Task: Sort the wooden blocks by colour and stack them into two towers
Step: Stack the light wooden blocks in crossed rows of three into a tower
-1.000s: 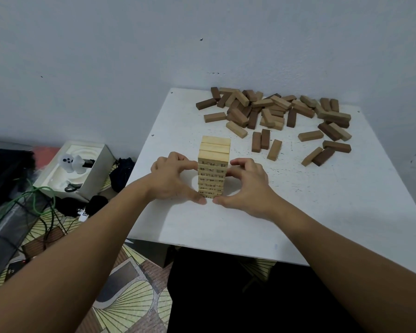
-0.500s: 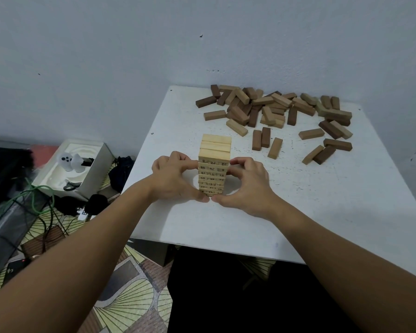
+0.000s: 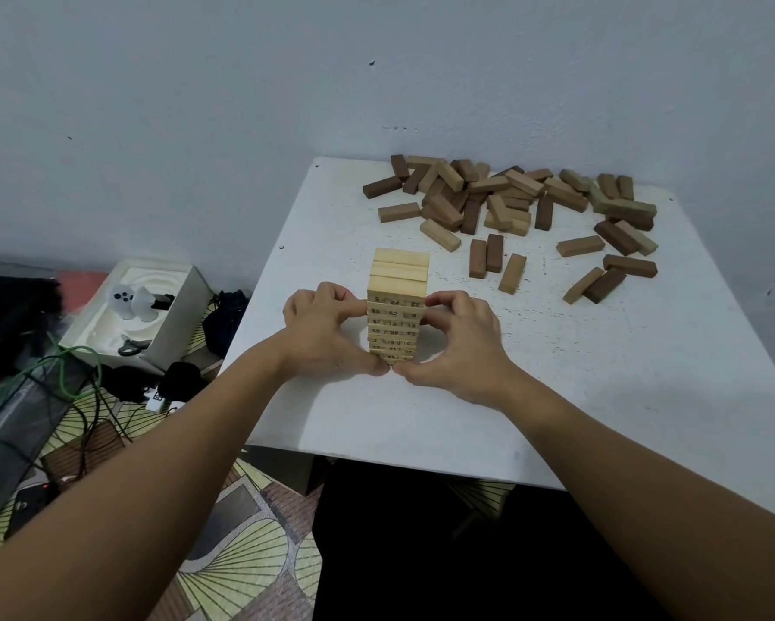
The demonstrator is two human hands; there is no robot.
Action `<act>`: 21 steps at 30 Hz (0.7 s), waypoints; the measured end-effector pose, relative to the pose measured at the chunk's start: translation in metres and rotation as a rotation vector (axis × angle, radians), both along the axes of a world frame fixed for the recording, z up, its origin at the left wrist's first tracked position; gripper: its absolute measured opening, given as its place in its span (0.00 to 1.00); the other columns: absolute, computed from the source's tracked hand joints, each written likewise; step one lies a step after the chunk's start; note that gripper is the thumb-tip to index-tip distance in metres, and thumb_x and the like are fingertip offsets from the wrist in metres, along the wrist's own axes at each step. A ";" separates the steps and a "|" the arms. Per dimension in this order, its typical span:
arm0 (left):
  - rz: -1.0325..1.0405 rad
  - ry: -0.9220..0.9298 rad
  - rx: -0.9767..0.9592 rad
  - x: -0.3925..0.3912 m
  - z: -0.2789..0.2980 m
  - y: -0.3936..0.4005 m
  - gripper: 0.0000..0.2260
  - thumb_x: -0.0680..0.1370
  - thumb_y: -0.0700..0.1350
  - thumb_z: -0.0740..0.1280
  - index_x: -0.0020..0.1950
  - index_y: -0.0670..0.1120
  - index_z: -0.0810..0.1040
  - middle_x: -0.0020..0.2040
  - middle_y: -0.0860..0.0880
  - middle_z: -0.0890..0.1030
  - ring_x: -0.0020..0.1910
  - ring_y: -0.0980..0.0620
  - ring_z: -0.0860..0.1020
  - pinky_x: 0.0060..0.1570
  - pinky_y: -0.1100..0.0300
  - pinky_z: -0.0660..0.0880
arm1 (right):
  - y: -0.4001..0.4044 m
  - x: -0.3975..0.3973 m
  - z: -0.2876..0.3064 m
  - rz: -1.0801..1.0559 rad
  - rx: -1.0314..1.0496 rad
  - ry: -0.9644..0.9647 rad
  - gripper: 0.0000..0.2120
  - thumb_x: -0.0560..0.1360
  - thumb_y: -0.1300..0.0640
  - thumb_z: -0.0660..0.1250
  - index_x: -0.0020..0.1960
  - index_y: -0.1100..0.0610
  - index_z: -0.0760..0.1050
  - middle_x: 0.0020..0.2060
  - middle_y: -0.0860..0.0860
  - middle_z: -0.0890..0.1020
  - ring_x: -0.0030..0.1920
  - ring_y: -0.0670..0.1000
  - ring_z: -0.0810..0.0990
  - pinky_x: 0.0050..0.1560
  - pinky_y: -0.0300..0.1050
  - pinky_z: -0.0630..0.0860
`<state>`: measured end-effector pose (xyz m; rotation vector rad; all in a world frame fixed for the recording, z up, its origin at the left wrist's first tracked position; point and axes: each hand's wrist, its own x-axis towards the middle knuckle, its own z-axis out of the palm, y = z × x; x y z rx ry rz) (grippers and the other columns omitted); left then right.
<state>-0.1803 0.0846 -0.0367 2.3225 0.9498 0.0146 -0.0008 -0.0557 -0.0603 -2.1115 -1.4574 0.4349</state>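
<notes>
On the floor left of the white square table (image 3: 645, 396) sits an open white cardboard box (image 3: 170, 324) with a moulded cream insert; a pale translucent device with dark spots (image 3: 128, 300) lies in its upper hollow and a small dark grey clip-like piece (image 3: 128, 347) in a lower one

On the table's near left part stands an upright tower of pale yellow wooden blocks (image 3: 397, 302), numbers printed on the sides facing the camera. It rises directly between the two hands. The left hand (image 3: 323, 333) curls round the tower's left side, forefinger against an upper layer and thumb tip at the base. The right hand (image 3: 462, 342) mirrors it on the right side, fingers bent against the upper layers and thumb at the base; the two thumb tips nearly meet before the bottom layer

Toward the table's far edge lies a loose scatter of light and dark brown wooden blocks (image 3: 511, 199), well apart from both hands
</notes>
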 end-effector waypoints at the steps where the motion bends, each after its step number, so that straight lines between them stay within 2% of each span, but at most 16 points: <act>1: -0.002 0.001 0.005 0.000 0.000 0.000 0.21 0.66 0.65 0.79 0.47 0.84 0.71 0.57 0.59 0.62 0.62 0.54 0.54 0.67 0.62 0.51 | 0.000 0.001 0.000 0.000 0.000 -0.001 0.31 0.65 0.31 0.76 0.66 0.36 0.77 0.63 0.38 0.65 0.68 0.45 0.58 0.75 0.52 0.57; 8: -0.014 -0.018 -0.030 -0.001 0.002 0.000 0.21 0.66 0.64 0.79 0.47 0.84 0.72 0.58 0.58 0.63 0.62 0.55 0.54 0.68 0.60 0.53 | 0.000 0.001 -0.001 0.003 0.003 -0.002 0.32 0.65 0.31 0.76 0.67 0.37 0.76 0.62 0.37 0.65 0.68 0.45 0.57 0.75 0.49 0.56; 17: 0.017 -0.046 -0.073 -0.002 0.004 -0.003 0.17 0.66 0.62 0.81 0.46 0.77 0.76 0.58 0.59 0.64 0.62 0.55 0.55 0.67 0.61 0.56 | 0.000 0.001 -0.001 0.007 0.016 0.019 0.31 0.64 0.32 0.77 0.65 0.36 0.77 0.62 0.36 0.65 0.67 0.44 0.58 0.74 0.48 0.56; 21: 0.003 -0.031 -0.084 -0.002 0.009 -0.003 0.20 0.67 0.62 0.80 0.44 0.83 0.73 0.59 0.58 0.64 0.63 0.54 0.55 0.66 0.62 0.54 | 0.002 0.001 0.001 0.014 0.011 0.022 0.30 0.63 0.31 0.76 0.64 0.36 0.78 0.61 0.35 0.64 0.66 0.43 0.58 0.73 0.47 0.54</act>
